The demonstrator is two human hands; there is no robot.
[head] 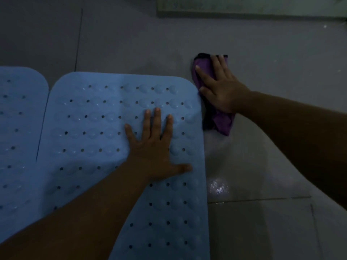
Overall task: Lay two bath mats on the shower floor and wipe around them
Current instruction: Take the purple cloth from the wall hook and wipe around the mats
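Two light blue perforated bath mats lie side by side on the grey tiled floor. The larger-looking mat (97, 128) fills the middle of the view; the other mat (16, 119) shows at the left edge. My left hand (155, 145) lies flat on the middle mat, fingers spread and straight, pressing it down. My right hand (219, 87) rests flat with straight fingers on a purple cloth (223, 122), which sits on the floor right beside the mat's far right corner.
The grey floor tiles (262, 166) look wet and shiny to the right of the mat, with a bright reflection near the front. A raised pale ledge or wall base (244, 8) runs along the top right. Dark grout lines cross the floor.
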